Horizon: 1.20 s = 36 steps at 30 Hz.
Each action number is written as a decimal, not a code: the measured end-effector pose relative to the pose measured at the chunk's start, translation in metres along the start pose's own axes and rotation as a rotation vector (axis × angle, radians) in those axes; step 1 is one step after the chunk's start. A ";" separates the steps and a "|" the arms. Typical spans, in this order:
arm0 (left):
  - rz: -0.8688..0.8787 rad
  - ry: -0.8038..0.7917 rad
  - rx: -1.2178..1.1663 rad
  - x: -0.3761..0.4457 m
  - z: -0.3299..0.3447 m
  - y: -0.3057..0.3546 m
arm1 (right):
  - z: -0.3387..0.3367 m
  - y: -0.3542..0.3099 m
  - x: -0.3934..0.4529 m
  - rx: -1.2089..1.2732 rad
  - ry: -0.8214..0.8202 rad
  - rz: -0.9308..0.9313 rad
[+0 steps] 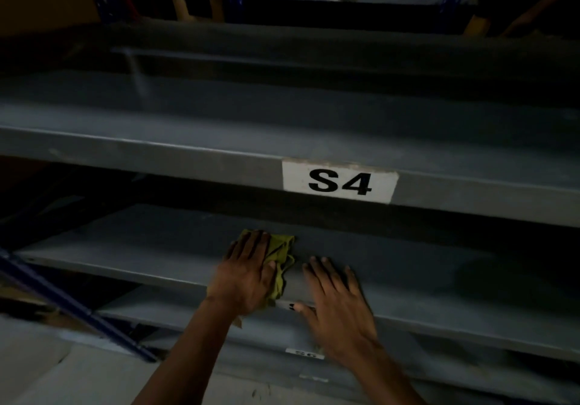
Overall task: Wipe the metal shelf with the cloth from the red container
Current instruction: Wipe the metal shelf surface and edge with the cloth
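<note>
A dim view looks down at a grey metal shelf [157, 247], one tier of a steel storage rack. Both bare hands rest on this tier near its front edge.

The left hand [248, 272] lies palm down with fingers spread flat, pressing a crumpled yellow-green cloth [279, 263] against the shelf surface. The cloth shows past the fingertips and along the thumb side of that hand, bunched in folds, and a corner of it hangs over the front lip below the wrist. The hand is open and flat on the cloth, not closed around it.

The right hand [339, 298] sits just beside the left, a narrow strip of bare shelf between them. It is also open, palm down, fingers spread, and empty. Its thumb reaches to the front lip and partly covers a small white label [287, 305] there; the label's characters cannot be read.

Above and beyond both hands runs the next tier's front beam, carrying a white rectangular sticker with black characters "S4" [340, 181]. Far to the left of the left hand, a dark blue diagonal rack brace [72, 304] slants downward. Below the right wrist, another small white label [306, 353] is too blurred to read.
</note>
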<state>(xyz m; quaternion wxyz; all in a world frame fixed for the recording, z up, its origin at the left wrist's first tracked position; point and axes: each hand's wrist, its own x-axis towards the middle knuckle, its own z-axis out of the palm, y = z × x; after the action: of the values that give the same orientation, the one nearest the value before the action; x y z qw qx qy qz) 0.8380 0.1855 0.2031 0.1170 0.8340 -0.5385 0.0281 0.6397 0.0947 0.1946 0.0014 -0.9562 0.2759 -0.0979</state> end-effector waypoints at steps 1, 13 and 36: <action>-0.023 0.006 0.002 0.005 0.000 -0.003 | -0.001 0.000 0.000 -0.003 -0.001 0.002; -0.043 -0.017 0.015 0.033 0.017 0.046 | -0.002 -0.001 0.002 0.010 -0.036 0.002; -0.094 -0.024 0.019 0.021 0.014 0.044 | -0.009 0.049 -0.027 0.002 -0.065 0.023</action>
<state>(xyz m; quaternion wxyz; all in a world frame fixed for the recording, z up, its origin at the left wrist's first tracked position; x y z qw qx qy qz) 0.8060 0.1469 0.2005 0.1040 0.8596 -0.4999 0.0176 0.5900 0.0674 0.1957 0.0124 -0.9557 0.2864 -0.0669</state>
